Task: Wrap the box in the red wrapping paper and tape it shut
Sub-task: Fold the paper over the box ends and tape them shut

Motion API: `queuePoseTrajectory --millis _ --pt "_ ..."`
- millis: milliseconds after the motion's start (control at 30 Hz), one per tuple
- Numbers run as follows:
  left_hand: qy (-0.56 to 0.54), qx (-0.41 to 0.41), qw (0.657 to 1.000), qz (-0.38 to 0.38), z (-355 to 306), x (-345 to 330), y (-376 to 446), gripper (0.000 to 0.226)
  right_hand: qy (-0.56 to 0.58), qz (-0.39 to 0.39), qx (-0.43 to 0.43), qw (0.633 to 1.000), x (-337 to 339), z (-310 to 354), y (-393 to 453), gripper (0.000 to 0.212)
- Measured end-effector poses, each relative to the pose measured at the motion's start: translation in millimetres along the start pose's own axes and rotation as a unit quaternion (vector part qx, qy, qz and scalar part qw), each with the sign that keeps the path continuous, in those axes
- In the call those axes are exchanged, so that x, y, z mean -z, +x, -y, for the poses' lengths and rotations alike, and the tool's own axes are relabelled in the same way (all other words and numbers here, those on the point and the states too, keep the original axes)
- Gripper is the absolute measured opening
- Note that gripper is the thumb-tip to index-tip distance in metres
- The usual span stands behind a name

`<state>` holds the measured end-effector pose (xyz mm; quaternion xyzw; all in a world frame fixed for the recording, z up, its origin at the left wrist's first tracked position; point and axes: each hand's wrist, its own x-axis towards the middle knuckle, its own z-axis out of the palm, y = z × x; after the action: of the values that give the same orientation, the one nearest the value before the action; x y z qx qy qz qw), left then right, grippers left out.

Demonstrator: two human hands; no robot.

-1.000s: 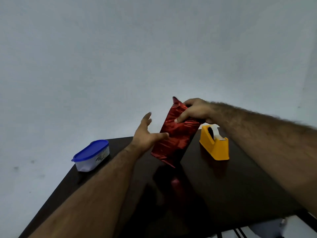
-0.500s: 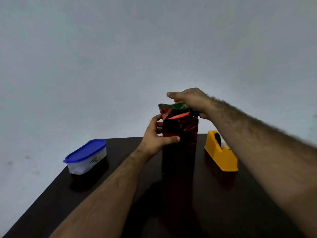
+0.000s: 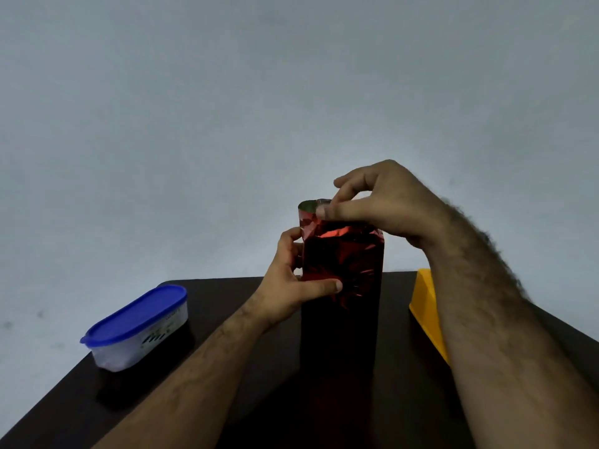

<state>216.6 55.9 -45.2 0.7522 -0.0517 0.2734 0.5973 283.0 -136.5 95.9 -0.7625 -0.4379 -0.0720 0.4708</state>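
The box [image 3: 340, 303] is stood upright on the bench [image 3: 227, 367]; the left hand [image 3: 291, 283] grip steadies it while the right hand [image 3: 379, 202] pinches the red wrapping paper [image 3: 311, 218] flap for folding.

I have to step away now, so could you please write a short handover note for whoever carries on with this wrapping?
Left hand: grips the side of the wrapped box, which stands upright on the table.
Right hand: pinches the loose paper flap at the top.
Tape dispenser: on the table to the right, partly behind the right arm.
Done: red paper covers the sides.
Left: fold the open top end down and tape it; no tape is visible on the box from here.
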Motion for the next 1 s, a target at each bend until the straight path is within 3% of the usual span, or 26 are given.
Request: queuePoseTrajectory --millis 100,233,500,600,700,767,900,1000 --pt "0.016 -0.002 1.0 0.001 -3 -4 0 0.092 -0.02 0.021 0.008 1.0 -3 2 -2 0.017" --pt "0.043 -0.006 0.999 0.006 -8 -8 1 0.096 -0.085 -0.001 -0.003 0.996 -22 5 3 0.009" --pt "0.011 0.018 1.0 -0.003 -9 -7 -6 0.098 -0.053 -0.234 0.061 0.969 -50 17 -1 0.027" --pt "0.022 0.013 1.0 -0.001 -9 -8 -6 0.1 -0.186 -0.184 -0.02 0.965 -44 23 -7 0.053" --pt "0.045 0.002 0.999 0.009 -10 -8 -5 0.102 -0.237 -0.113 -0.039 0.964 -43 25 -5 0.039" --pt "0.058 -0.002 0.998 0.014 -11 -9 -5 0.1 -0.214 -0.126 -0.008 0.969 -48 24 -4 0.022" --pt "0.036 0.011 0.999 0.013 -11 -6 -5 0.101 -0.034 -0.24 0.077 0.967 -44 13 3 0.019" --pt "0.014 0.027 1.0 0.006 -9 5 -4 0.099 -0.007 -0.238 0.036 0.97 -17 -7 9 0.016"
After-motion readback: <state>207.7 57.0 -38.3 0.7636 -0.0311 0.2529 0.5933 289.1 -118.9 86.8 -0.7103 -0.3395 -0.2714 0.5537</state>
